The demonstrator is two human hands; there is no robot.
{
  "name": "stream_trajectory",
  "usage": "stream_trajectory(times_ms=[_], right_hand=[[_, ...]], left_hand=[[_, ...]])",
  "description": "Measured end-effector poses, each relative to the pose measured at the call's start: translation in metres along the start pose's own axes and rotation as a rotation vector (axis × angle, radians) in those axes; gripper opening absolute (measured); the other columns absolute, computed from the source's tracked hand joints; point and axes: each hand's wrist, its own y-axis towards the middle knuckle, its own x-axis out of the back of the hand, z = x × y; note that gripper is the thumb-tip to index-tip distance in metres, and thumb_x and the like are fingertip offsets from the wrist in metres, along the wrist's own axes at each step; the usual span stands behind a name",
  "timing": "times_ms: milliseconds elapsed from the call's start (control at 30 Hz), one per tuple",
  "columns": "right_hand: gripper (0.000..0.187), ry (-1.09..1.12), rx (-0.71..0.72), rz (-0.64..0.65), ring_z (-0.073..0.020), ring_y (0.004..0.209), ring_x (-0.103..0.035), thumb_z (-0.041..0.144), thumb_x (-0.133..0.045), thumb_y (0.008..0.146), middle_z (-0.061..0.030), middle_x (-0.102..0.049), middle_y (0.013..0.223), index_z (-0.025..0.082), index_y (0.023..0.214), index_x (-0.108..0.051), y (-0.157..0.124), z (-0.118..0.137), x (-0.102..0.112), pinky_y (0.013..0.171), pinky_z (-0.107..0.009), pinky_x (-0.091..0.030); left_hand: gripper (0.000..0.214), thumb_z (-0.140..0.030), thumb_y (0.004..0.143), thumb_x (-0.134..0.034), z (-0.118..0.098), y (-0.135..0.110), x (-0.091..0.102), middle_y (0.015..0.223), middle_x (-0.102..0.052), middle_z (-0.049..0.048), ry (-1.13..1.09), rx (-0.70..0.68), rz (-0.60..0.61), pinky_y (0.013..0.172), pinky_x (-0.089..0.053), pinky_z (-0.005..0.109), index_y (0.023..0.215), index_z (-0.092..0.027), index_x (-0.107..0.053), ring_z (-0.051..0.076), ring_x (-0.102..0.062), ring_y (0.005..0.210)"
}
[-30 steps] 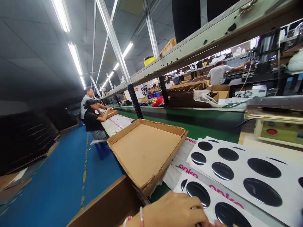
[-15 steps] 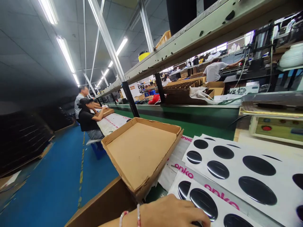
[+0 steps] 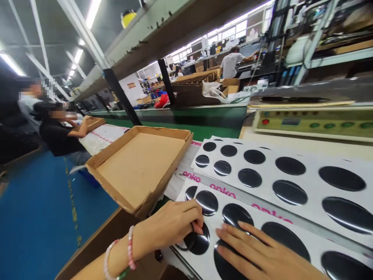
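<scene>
A white sheet (image 3: 201, 254) with rows of glossy black round pieces lies in front of me. My left hand (image 3: 176, 221), with beaded bracelets (image 3: 131, 247) at its wrist, is closed over the sheet's near left end. Its fingertips pinch a dark curved piece (image 3: 190, 240), next to a black disc (image 3: 201, 240) on the sheet; the fingers partly hide this piece. My right hand (image 3: 256, 249) rests flat on the same sheet, fingers stretched across the black discs. Behind it lie more overlapping white sheets (image 3: 266, 168) with black discs.
A shallow cardboard tray (image 3: 142, 163) stands to the left, above a larger cardboard box (image 3: 96, 251). A control panel (image 3: 309, 123) with buttons is at the back right. A shelf (image 3: 151, 29) runs overhead on a black post (image 3: 122, 97). Co-workers (image 3: 62, 132) sit at far left.
My view has turned right and down. My left hand has gone from lying over the sheet to pinching a dark piece at its left end. My right hand has come into view on the sheet.
</scene>
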Motion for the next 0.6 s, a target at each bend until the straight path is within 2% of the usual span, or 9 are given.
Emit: stream_trajectory(times_ms=[100, 167, 233, 333, 500, 600], right_hand=[[0.049, 0.119, -0.103, 0.056, -0.0262, 0.121, -0.051, 0.045, -0.052, 0.095, -0.0105, -0.044, 0.138, 0.015, 0.133, -0.054, 0.005, 0.002, 0.016, 0.094, -0.035, -0.053], [0.048, 0.168, -0.165, 0.075, -0.0253, 0.124, -0.047, 0.043, -0.052, 0.096, -0.0075, -0.04, 0.141, 0.018, 0.136, -0.052, 0.005, 0.005, 0.021, 0.099, -0.035, -0.049], [0.046, 0.212, -0.192, 0.071, -0.0233, 0.126, -0.046, 0.043, -0.051, 0.098, -0.0051, -0.038, 0.142, 0.019, 0.138, -0.05, 0.003, 0.007, 0.023, 0.104, -0.031, -0.045], [0.046, 0.272, -0.235, 0.091, -0.0206, 0.132, -0.039, 0.043, -0.045, 0.101, -0.0028, -0.032, 0.146, 0.022, 0.142, -0.045, 0.0, 0.011, 0.023, 0.11, -0.029, -0.037], [0.047, 0.341, -0.277, 0.17, -0.0216, 0.137, -0.03, 0.045, -0.037, 0.104, -0.0012, -0.023, 0.15, 0.025, 0.147, -0.037, 0.001, 0.013, 0.024, 0.114, -0.035, -0.033], [0.048, 0.357, -0.271, 0.21, -0.0216, 0.137, -0.029, 0.046, -0.03, 0.105, -0.0015, -0.022, 0.15, 0.025, 0.147, -0.035, 0.002, 0.012, 0.025, 0.114, -0.036, -0.033]], left_hand=[[0.04, -0.006, 0.092, -0.045, -0.004, -0.009, -0.011, 0.125, -0.054, 0.0051, 0.087, -0.054, -0.106, 0.071, -0.047, 0.024, 0.127, -0.023, -0.046, 0.016, -0.058, 0.093], [0.031, -0.012, 0.095, -0.044, -0.006, -0.01, -0.015, 0.118, -0.059, 0.0045, 0.128, -0.113, -0.146, 0.069, -0.047, 0.025, 0.124, -0.024, -0.051, 0.017, -0.057, 0.088], [0.019, -0.016, 0.097, -0.046, -0.006, -0.006, -0.014, 0.108, -0.062, 0.004, 0.076, -0.108, -0.119, 0.071, -0.046, 0.026, 0.112, -0.02, -0.056, 0.017, -0.056, 0.086], [0.011, -0.011, 0.094, -0.051, -0.004, 0.007, -0.003, 0.1, -0.061, 0.0022, -0.036, -0.066, -0.019, 0.077, -0.045, 0.024, 0.101, -0.018, -0.056, 0.016, -0.056, 0.088], [0.02, 0.0, 0.083, -0.059, 0.002, 0.018, 0.012, 0.09, -0.057, -0.0039, -0.107, -0.087, 0.118, 0.071, -0.043, 0.018, 0.088, -0.019, -0.054, 0.01, -0.058, 0.078], [0.022, 0.001, 0.084, -0.056, 0.002, 0.012, 0.007, 0.094, -0.057, -0.0023, -0.093, -0.049, 0.096, 0.069, -0.044, 0.019, 0.094, -0.019, -0.053, 0.011, -0.059, 0.077]])
